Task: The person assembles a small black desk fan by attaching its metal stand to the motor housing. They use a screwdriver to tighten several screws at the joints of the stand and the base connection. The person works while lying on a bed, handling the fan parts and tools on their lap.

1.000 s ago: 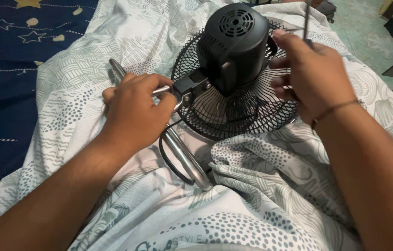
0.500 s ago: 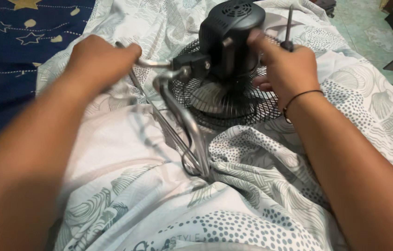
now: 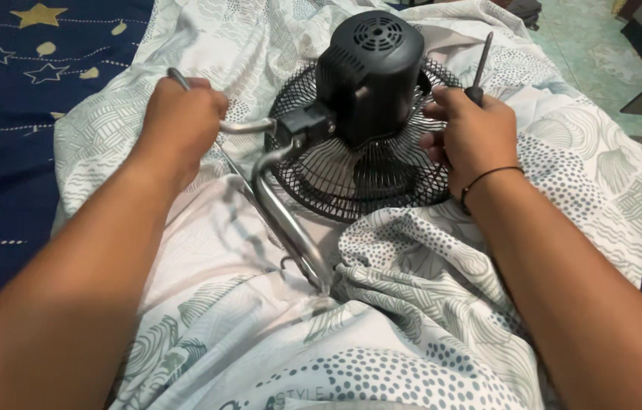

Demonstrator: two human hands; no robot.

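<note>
The left hand is gripping one leg of the chrome tube stand, fingers wrapped shut around the tube, in the upper left of centre. The right hand is bracing the rim of the black wire fan guard, fingers curled narrow, while also pinching a screwdriver whose shaft is pointing up toward the top of the frame. The fan is lying face down in the upper middle, its black motor housing standing up from the guard, the stand bracket meeting it on the left side.

To handle this well, the person is probably best keeping the guard pressed flat so the fan is not rocking on the soft bedding, and moving the stand slowly, since the bracket joint looks like the only pivot. The screwdriver tip is pointing away from the body, which seems safe.

Everything is resting on a grey-and-white patterned bedsheet, rumpled into folds. A dark blue star-print cover is showing at the left, and a pale green tiled floor at the upper right.
</note>
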